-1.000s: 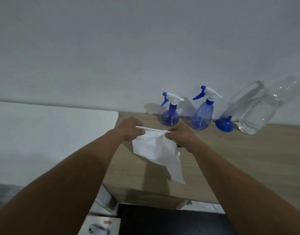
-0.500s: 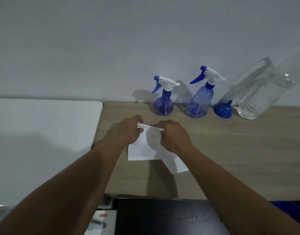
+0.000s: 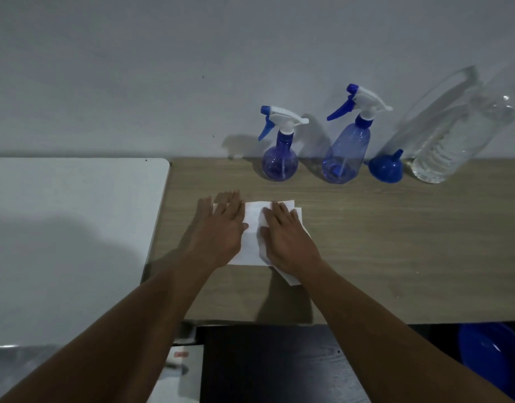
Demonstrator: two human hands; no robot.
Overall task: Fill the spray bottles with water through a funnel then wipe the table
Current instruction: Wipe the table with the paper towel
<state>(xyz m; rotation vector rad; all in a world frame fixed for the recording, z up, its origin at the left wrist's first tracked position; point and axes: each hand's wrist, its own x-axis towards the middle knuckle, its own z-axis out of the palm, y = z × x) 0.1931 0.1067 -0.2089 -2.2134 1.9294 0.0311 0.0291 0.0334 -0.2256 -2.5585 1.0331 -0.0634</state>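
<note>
- Under both hands, a white cloth (image 3: 252, 225) lies flat on the wooden table (image 3: 396, 251). Whether it is fabric or paper cannot be told.
- Left hand (image 3: 218, 228) lies palm down on the cloth's left part, fingers straight and close together, pointing away from the person.
- Right hand (image 3: 285, 237) lies palm down on the cloth's right part, fingers straight and slightly spread. A strip of cloth shows between the hands, and a loose corner sticks out beside the right wrist.
- Beyond the fingertips, against the wall, stand a round sprayer (image 3: 279, 162) and, to its right, a tall sprayer (image 3: 346, 152). Both are blue with trigger heads screwed on. Their water level is hard to read.
- Further right of the right hand, a blue funnel (image 3: 385, 170) sits mouth down just beside the tall sprayer. A big clear jug (image 3: 442, 152) holding water stands next to it.
- Left of the left hand, a white top (image 3: 76, 228) butts against the table. Low and right of the right forearm, a blue basin (image 3: 494, 359) shows below the table edge.
- Filling looks finished, so wiping seems to be the step in hand.
- Cloth will probably handle as light, thin and limp. Pushed by one edge it should bunch or slide, and if it is paper it may tear when wet.
- Flat palm pressure on its middle should carry it across the table. To lift it, pinch a corner or the far edge.
</note>
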